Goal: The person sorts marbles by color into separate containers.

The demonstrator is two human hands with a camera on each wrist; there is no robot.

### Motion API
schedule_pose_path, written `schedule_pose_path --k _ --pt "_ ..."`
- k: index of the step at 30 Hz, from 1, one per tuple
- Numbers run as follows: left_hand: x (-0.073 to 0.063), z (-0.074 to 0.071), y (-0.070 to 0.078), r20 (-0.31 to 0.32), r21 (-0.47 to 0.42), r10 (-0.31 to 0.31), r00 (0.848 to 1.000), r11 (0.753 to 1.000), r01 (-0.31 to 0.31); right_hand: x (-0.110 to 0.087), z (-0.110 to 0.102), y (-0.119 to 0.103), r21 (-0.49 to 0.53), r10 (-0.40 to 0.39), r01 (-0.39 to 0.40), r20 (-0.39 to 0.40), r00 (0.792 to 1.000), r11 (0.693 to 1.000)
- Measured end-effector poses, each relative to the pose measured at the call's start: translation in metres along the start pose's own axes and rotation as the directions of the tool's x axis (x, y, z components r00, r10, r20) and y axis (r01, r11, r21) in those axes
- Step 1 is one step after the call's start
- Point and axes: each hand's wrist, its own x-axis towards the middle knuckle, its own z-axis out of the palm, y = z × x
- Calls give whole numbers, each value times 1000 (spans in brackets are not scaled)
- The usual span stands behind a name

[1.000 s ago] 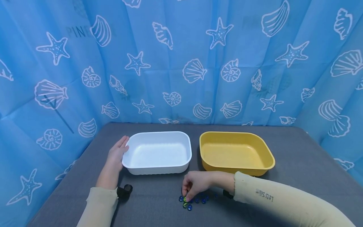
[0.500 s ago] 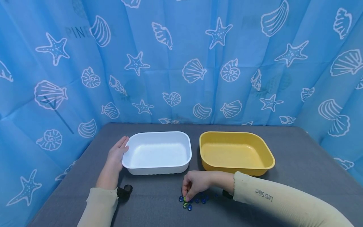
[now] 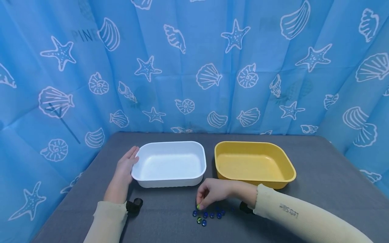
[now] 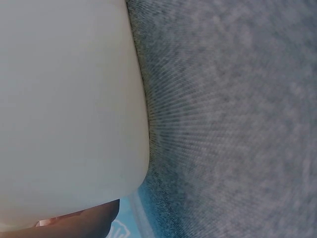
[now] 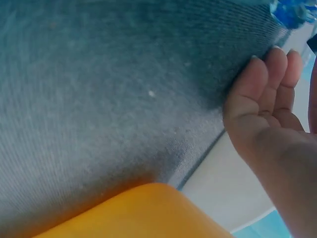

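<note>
My right hand (image 3: pixel 215 190) pinches a green glass marble (image 3: pixel 198 206) between thumb and fingertips, a little above the others on the cloth. Below it lie several blue marbles (image 3: pixel 211 215) and another green marble (image 3: pixel 199 220). In the right wrist view the curled outer fingers show beside a blue marble (image 5: pixel 290 12), while the pinch itself is hidden. My left hand (image 3: pixel 124 168) rests against the left side of the white bin (image 3: pixel 168 183), its fingers fairly straight and the thumb at the rim. The bin's pale wall (image 4: pixel 74 109) fills much of the left wrist view.
A yellow bin (image 3: pixel 252 182) stands right of the white one, just behind my right forearm. Both are on a grey cloth-covered table (image 3: pixel 164 216). A blue curtain (image 3: pixel 194 67) with shell prints hangs behind the table and along its sides.
My right hand has lifted slightly with the green marble, away from the group on the cloth, uncovering more blue marbles. The left hand and both bins stay put.
</note>
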Motion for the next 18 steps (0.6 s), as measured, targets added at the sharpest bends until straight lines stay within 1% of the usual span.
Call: schedule_pose_path --k 4,11,15,18 --pt "1 0 0 -4 7 5 1000 1000 -5 -4 -2 -4 10 4 -3 -31 1000 1000" --pt "-1 0 1 -10 6 7 1000 1000 -7 -7 -5 -12 35 -26 29 -82 996 999" --pt "-1 0 0 -10 9 5 1000 1000 -5 -9 -6 -16 34 -51 56 -139 989 998" --pt "0 0 0 -8 1 6 1000 1000 -6 -10 -9 -18 9 -82 85 -181 980 996"
